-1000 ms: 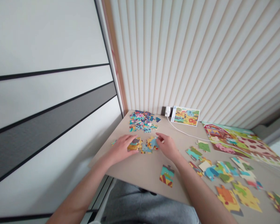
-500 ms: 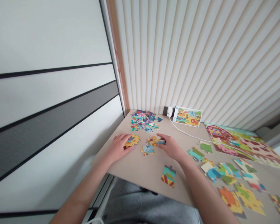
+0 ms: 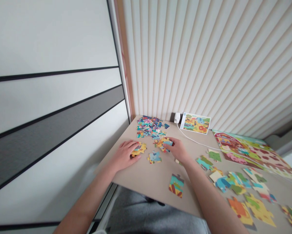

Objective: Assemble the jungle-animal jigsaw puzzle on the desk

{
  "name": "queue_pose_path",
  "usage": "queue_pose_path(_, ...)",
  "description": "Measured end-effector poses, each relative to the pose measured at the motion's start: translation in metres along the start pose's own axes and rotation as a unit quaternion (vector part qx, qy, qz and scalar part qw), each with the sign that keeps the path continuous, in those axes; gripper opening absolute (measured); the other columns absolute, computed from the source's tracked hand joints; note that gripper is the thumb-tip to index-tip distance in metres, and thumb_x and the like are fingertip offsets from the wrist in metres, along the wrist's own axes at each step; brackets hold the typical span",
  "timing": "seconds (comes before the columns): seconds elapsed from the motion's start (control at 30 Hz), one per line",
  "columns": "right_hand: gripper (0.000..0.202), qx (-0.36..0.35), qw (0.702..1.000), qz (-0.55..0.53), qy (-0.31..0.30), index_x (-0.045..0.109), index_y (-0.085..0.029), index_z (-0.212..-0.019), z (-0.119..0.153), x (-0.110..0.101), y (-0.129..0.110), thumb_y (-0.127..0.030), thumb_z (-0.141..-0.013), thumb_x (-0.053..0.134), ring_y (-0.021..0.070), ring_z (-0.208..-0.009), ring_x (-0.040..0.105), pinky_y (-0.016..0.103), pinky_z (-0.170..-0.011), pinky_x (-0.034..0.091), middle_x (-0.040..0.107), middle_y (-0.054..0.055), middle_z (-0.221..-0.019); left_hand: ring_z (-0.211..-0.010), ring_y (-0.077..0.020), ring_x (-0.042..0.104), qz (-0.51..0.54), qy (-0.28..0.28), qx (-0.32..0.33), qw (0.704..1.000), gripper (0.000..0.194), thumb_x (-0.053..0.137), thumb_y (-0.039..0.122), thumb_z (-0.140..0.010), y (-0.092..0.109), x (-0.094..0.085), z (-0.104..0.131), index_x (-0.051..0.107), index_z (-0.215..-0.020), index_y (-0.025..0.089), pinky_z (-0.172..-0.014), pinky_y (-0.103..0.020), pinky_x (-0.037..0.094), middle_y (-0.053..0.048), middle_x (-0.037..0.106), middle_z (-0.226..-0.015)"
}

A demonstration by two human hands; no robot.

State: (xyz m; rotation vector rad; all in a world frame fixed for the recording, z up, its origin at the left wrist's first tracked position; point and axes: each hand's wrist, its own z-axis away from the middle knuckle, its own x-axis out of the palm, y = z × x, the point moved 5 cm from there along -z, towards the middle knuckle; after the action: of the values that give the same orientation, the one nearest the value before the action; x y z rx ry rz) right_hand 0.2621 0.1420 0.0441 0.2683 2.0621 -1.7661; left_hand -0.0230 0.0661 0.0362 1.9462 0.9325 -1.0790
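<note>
My left hand (image 3: pixel 126 154) rests at the table's left side, its fingers curled round the edge of some yellow puzzle pieces (image 3: pixel 141 148). Across from it, my right hand (image 3: pixel 178 149) pinches a yellow and blue puzzle piece (image 3: pixel 167 143) over other pieces. Between the hands, slightly nearer the front, lies a light blue elephant piece (image 3: pixel 155 157). A frog piece (image 3: pixel 176 186) is by itself near the front edge. Behind the hands is a pile of dark blue and purple pieces (image 3: pixel 149 125).
A picture card (image 3: pixel 196 123) leans at the back beside a white plug (image 3: pixel 177 117), whose cable runs right across a farm picture (image 3: pixel 253 151). Several loose pieces (image 3: pixel 222 182) spread over the right side. A white panelled surface (image 3: pixel 87 136) stands left of the table (image 3: pixel 146 180).
My right hand has moved slightly up with a piece, which now shows more yellow. A small pale piece now shows below its palm. The left hand has hardly moved.
</note>
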Motion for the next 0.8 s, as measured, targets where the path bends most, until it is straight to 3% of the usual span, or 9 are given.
queue_pose_path(0.2, 0.045, -0.006, 0.999, 0.051, -0.019, 0.077, -0.021, -0.114, -0.006, 0.016, 0.008, -0.032, -0.071, 0.077, 0.0178, -0.073, 0.064, 0.028, -0.068, 0.050, 0.074, 0.001, -0.085, -0.136, -0.0310, 0.054, 0.002, -0.003, 0.010, 1.000, 0.054, 0.067, 0.044, -0.092, 0.002, -0.001, 0.000, 0.058, -0.144, 0.030, -0.119, -0.052, 0.038, -0.007, 0.064, -0.143)
queue_pose_path(0.43, 0.042, -0.006, 0.998, 0.061, -0.017, 0.076, -0.022, -0.108, -0.013, 0.021, 0.013, -0.026, -0.067, 0.078, 0.0203, -0.085, 0.068, 0.032, -0.078, 0.054, 0.076, 0.004, -0.100, -0.134, -0.0308, 0.055, 0.001, -0.004, 0.009, 1.000, 0.053, 0.066, 0.042, -0.092, 0.003, -0.001, 0.000, 0.058, -0.144, 0.030, -0.118, -0.052, 0.039, -0.007, 0.063, -0.143)
queue_pose_path(0.63, 0.040, 0.007, 1.000, 0.019, -0.023, 0.074, -0.020, -0.109, -0.008, 0.023, 0.013, -0.028, -0.070, 0.075, 0.0170, -0.073, 0.065, 0.028, -0.069, 0.053, 0.074, 0.001, -0.088, -0.134, -0.0304, 0.055, 0.000, -0.005, 0.010, 1.000, 0.054, 0.066, 0.042, -0.092, 0.004, -0.002, 0.000, 0.058, -0.144, 0.031, -0.118, -0.051, 0.040, -0.007, 0.063, -0.143)
queue_pose_path(0.8, 0.040, 0.018, 0.998, -0.052, -0.035, 0.073, -0.019, -0.104, -0.004, 0.016, 0.013, -0.033, -0.068, 0.078, 0.0176, -0.075, 0.066, 0.028, -0.066, 0.053, 0.074, 0.001, -0.090, -0.135, -0.0308, 0.054, 0.005, -0.010, 0.006, 1.000, 0.053, 0.066, 0.042, -0.093, 0.004, -0.002, 0.000, 0.058, -0.144, 0.030, -0.119, -0.052, 0.038, -0.007, 0.062, -0.144)
